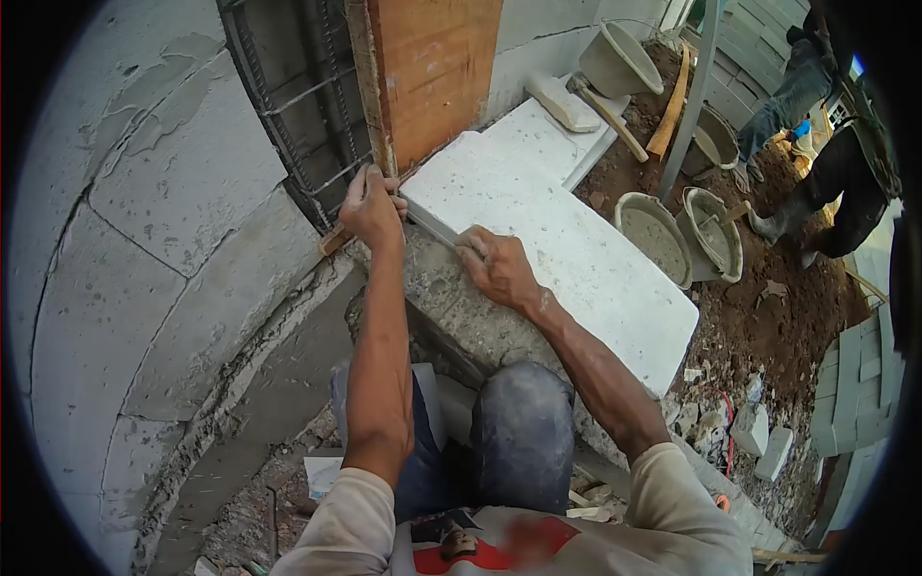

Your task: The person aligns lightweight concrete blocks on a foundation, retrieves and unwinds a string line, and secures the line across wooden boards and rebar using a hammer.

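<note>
We're riding on the person's head here, the one camera pitched forward and steeply down, right over the shirt at the bottom edge and the bent knee above it. Both hands are close in, left hand and right hand either side of centre, by the near edge of the white slab. It's a wide, round lens, curving the block wall at left, while beyond the slab's far edge the buckets look smaller, farther off

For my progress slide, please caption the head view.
Right hand at the edge of a white slab, left hand near a wooden board and rebar.
</note>
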Demonstrator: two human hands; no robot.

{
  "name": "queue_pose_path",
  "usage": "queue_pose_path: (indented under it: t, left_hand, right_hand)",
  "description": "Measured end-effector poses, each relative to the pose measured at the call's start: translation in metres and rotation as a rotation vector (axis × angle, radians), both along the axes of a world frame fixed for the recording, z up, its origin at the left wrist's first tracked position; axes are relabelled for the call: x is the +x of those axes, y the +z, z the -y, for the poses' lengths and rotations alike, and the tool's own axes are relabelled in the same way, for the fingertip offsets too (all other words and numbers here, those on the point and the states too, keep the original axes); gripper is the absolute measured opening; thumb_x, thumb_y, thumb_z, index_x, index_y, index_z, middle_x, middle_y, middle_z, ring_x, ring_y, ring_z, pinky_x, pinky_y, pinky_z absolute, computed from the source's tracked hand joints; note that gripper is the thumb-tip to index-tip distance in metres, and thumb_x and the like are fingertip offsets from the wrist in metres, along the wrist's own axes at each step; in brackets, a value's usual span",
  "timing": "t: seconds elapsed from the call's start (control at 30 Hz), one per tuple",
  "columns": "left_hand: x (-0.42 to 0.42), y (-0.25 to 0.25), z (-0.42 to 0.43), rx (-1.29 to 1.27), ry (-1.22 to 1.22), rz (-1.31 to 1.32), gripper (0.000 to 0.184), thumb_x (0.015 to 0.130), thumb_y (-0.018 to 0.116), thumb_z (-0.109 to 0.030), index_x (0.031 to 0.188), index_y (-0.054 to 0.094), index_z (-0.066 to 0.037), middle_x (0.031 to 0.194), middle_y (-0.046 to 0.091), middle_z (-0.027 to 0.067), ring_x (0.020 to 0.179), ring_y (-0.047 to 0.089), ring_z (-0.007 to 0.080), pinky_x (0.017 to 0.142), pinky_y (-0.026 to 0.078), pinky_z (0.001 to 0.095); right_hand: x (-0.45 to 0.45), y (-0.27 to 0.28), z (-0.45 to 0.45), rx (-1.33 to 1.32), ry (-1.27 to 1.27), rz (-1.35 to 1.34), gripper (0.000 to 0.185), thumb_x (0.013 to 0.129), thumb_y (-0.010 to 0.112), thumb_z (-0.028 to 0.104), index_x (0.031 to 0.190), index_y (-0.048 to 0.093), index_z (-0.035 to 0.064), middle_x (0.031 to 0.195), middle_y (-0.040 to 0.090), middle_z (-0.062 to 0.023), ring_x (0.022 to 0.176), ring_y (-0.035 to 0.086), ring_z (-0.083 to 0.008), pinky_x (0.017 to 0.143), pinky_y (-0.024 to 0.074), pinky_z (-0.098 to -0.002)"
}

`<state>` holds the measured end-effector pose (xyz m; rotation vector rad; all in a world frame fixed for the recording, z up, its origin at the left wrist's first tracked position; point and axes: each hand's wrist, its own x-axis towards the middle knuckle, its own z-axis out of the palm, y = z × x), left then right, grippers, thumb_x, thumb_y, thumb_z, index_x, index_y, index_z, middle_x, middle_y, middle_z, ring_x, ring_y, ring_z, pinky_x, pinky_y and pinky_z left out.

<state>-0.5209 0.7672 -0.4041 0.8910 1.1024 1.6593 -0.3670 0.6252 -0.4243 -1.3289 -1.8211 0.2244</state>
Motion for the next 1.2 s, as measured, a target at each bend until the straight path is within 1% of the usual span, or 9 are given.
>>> queue_pose_path:
  t: [0.3, 0.57, 0.7, 0.77, 0.8, 0.87, 0.9, 0.97, 1.2]
  left_hand:
    - [0.009, -0.016, -0.029, 0.076, 0.036, 0.351, 0.027, 0.099, 0.071, -0.015, 0.115, 0.074, 0.007, 0.075, 0.071, 0.0082, 0.046, 0.051, 0.0086, 0.043, 0.042, 0.0259]
    - [0.014, 0.014, -0.015, -0.024, 0.263, -0.304, 0.027, 0.1, 0.067, -0.018, 0.101, 0.074, 0.008, 0.068, 0.071, 0.011, 0.046, 0.067, 0.0193, 0.047, 0.053, 0.0311]
    - [0.012, 0.009, -0.024, -0.005, 0.331, -0.425, 0.021, 0.099, 0.067, -0.017, 0.093, 0.073, 0.002, 0.068, 0.07, 0.0077, 0.045, 0.063, 0.0175, 0.046, 0.051, 0.0324]
    - [0.004, 0.011, -0.032, -0.302, -0.037, 0.412, 0.015, 0.101, 0.064, -0.016, 0.094, 0.07, -0.004, 0.068, 0.062, -0.0002, 0.049, 0.056, 0.0115, 0.048, 0.048, 0.0312]
    - [-0.006, -0.002, -0.037, -0.304, -0.037, 0.412, 0.015, 0.101, 0.064, -0.016, 0.094, 0.07, -0.004, 0.068, 0.062, -0.0002, 0.049, 0.056, 0.0115, 0.048, 0.048, 0.0312]
    - [-0.03, -0.034, -0.04, -0.053, -0.581, 1.087, 0.012, 0.104, 0.064, -0.018, 0.098, 0.065, -0.007, 0.068, 0.051, -0.0058, 0.054, 0.049, 0.0069, 0.051, 0.044, 0.0275]
    - [-0.037, -0.03, -0.027, -0.046, -0.584, 1.087, 0.012, 0.104, 0.064, -0.018, 0.098, 0.065, -0.007, 0.068, 0.051, -0.0058, 0.054, 0.049, 0.0069, 0.051, 0.044, 0.0275]
    - [-0.057, -0.01, 0.013, -0.006, -0.628, 0.695, 0.02, 0.105, 0.066, -0.023, 0.114, 0.066, -0.004, 0.069, 0.043, -0.0078, 0.058, 0.046, 0.0047, 0.053, 0.043, 0.025]
    - [-0.06, 0.007, -0.005, -0.102, -0.275, -0.033, 0.031, 0.103, 0.071, -0.028, 0.117, 0.071, 0.0, 0.075, 0.055, -0.006, 0.058, 0.043, 0.0046, 0.053, 0.037, 0.025]
  right_hand:
    - [0.002, 0.008, -0.004, -0.012, 0.009, -0.09, 0.008, 0.097, 0.067, 0.011, 0.099, 0.068, 0.0039, 0.088, 0.069, -0.017, 0.078, 0.07, -0.0407, 0.07, 0.0559, -0.047]
    - [0.003, 0.001, -0.004, -0.05, -0.004, -0.085, 0.009, 0.097, 0.068, 0.011, 0.102, 0.068, 0.0037, 0.088, 0.071, -0.0188, 0.079, 0.071, -0.0411, 0.07, 0.0563, -0.047]
    - [0.001, 0.002, -0.002, -0.052, -0.009, -0.076, 0.009, 0.097, 0.067, 0.012, 0.102, 0.068, 0.004, 0.083, 0.071, -0.0204, 0.077, 0.071, -0.0414, 0.069, 0.0563, -0.0472]
    - [0.001, 0.001, -0.003, -0.048, -0.007, -0.071, 0.009, 0.097, 0.067, 0.012, 0.103, 0.067, 0.004, 0.083, 0.071, -0.0199, 0.076, 0.071, -0.0413, 0.069, 0.0563, -0.0472]
    - [0.001, -0.001, -0.002, -0.049, -0.007, -0.067, 0.009, 0.097, 0.067, 0.012, 0.103, 0.067, 0.004, 0.083, 0.071, -0.0194, 0.076, 0.071, -0.0413, 0.068, 0.0563, -0.0472]
    - [0.002, -0.005, -0.001, -0.05, -0.016, -0.044, 0.01, 0.097, 0.068, 0.012, 0.103, 0.067, 0.0046, 0.082, 0.071, -0.0188, 0.075, 0.071, -0.0408, 0.068, 0.0563, -0.0473]
    - [0.003, -0.004, -0.003, -0.045, -0.025, -0.018, 0.01, 0.097, 0.068, 0.012, 0.104, 0.067, 0.0052, 0.082, 0.071, -0.0181, 0.074, 0.071, -0.0403, 0.067, 0.0564, -0.0473]
    - [0.003, -0.003, -0.004, -0.028, -0.026, -0.018, 0.01, 0.097, 0.068, 0.013, 0.104, 0.067, 0.0058, 0.082, 0.071, -0.0176, 0.074, 0.071, -0.0398, 0.067, 0.0566, -0.0472]
    - [0.0, -0.006, -0.001, -0.001, -0.033, 0.044, 0.01, 0.097, 0.069, 0.014, 0.105, 0.067, 0.0075, 0.08, 0.071, -0.0151, 0.073, 0.072, -0.0373, 0.067, 0.0573, -0.046]
